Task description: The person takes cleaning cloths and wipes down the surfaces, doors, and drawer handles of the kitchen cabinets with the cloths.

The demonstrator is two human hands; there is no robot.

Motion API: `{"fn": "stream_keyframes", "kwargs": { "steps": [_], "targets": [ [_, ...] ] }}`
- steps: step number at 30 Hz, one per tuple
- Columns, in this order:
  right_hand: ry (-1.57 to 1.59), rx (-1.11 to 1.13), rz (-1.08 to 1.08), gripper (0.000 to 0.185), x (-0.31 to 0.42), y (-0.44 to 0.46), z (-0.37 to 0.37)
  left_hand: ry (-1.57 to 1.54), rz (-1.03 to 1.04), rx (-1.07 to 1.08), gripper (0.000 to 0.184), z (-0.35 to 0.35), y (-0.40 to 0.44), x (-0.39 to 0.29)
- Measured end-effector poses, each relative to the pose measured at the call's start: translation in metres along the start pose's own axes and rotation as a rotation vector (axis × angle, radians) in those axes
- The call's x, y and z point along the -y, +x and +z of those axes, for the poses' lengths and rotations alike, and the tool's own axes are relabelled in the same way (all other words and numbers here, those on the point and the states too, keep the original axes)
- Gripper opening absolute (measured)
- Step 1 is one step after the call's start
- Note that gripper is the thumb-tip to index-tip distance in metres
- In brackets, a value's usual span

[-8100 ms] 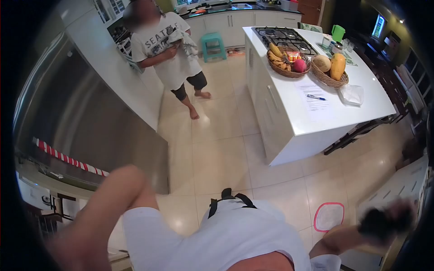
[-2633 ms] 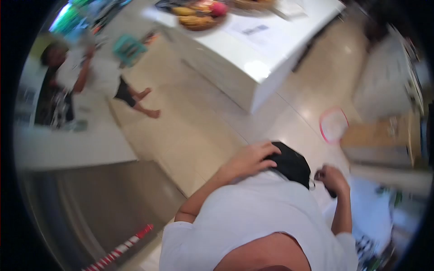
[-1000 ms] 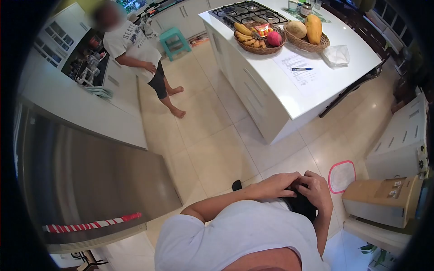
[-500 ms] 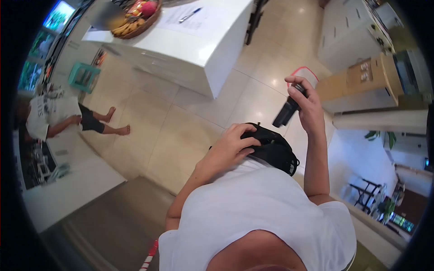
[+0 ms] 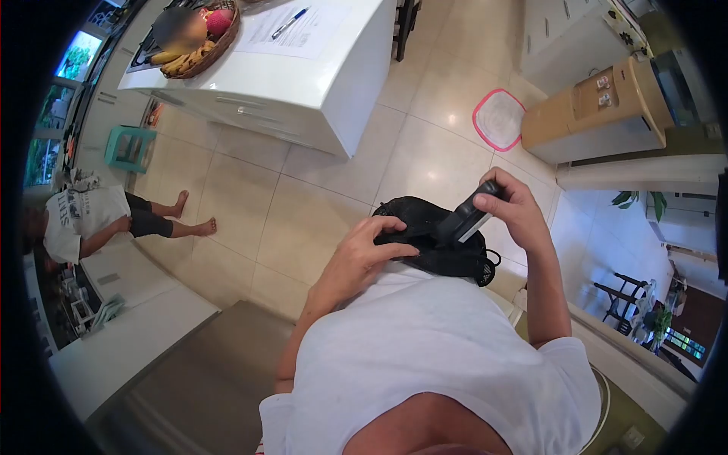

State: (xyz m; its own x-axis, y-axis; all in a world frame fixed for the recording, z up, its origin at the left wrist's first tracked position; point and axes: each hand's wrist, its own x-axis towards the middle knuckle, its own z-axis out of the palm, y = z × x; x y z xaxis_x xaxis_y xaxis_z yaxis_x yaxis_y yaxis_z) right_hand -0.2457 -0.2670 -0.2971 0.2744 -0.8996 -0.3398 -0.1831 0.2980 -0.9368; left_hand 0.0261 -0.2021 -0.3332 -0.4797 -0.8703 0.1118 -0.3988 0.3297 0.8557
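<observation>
A black waist bag [image 5: 432,258] rests against the front of my white shirt, its top opening parted. My left hand [image 5: 356,254] is closed on the bag's near left rim, thumb and forefinger at the opening. In my right hand [image 5: 517,208] is a black elongated device [image 5: 464,216] with a pale strip along one side; its exact kind cannot be made out. The device slants down to the left, and its lower end is at the bag's opening. How far inside it reaches is hidden.
A white island counter [image 5: 334,76] bears a fruit basket [image 5: 220,53], papers [image 5: 280,34] and a pen [image 5: 290,23]. Another person [image 5: 91,216] stands at the left. A teal stool [image 5: 130,149], a pink-rimmed mat [image 5: 499,120] and a water dispenser [image 5: 595,114] stand around the tiled floor.
My right hand has come down with the black device, bringing its lower end from above the waist bag to the opening. My left hand has shifted slightly left, still on the bag.
</observation>
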Motion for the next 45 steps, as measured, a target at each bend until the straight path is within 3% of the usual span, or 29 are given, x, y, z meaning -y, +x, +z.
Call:
{"fn": "stream_keyframes", "kwargs": {
  "steps": [7, 9, 13, 16, 25, 34, 37, 43, 45],
  "targets": [
    [-0.360, -0.113, 0.018, 0.034, 0.003, -0.010, 0.026, -0.168, -0.097, -0.055, 0.031, 0.000, 0.006, -0.003],
    [-0.405, -0.084, 0.009, 0.033, 0.004, -0.014, 0.031, -0.167, 0.022, -0.076, 0.031, 0.000, 0.004, 0.005],
    [-0.483, 0.022, 0.035, 0.030, 0.001, -0.015, 0.025, -0.171, 0.068, -0.067, 0.028, -0.001, 0.000, 0.018],
    [-0.383, 0.170, 0.136, 0.027, 0.006, -0.014, 0.018, -0.194, 0.076, -0.057, 0.028, -0.009, 0.005, 0.016],
    [0.028, 0.278, 0.295, 0.029, -0.004, -0.015, 0.029, -0.263, 0.113, -0.111, 0.023, -0.009, 0.000, 0.013],
    [-0.150, 0.336, 0.247, 0.038, -0.008, -0.009, 0.030, -0.284, 0.140, -0.154, 0.018, -0.008, -0.001, 0.014],
    [-0.415, 0.549, 0.005, 0.049, 0.007, -0.011, 0.023, -0.252, 0.159, -0.175, 0.016, -0.004, 0.000, 0.014],
    [-0.381, 0.507, 0.127, 0.057, 0.014, -0.017, 0.025, -0.270, 0.136, -0.187, 0.015, -0.002, -0.001, 0.012],
    [-0.499, 0.490, -0.068, 0.051, 0.012, -0.018, 0.030, -0.291, 0.127, -0.208, 0.016, -0.001, -0.003, 0.012]
  ]
}}
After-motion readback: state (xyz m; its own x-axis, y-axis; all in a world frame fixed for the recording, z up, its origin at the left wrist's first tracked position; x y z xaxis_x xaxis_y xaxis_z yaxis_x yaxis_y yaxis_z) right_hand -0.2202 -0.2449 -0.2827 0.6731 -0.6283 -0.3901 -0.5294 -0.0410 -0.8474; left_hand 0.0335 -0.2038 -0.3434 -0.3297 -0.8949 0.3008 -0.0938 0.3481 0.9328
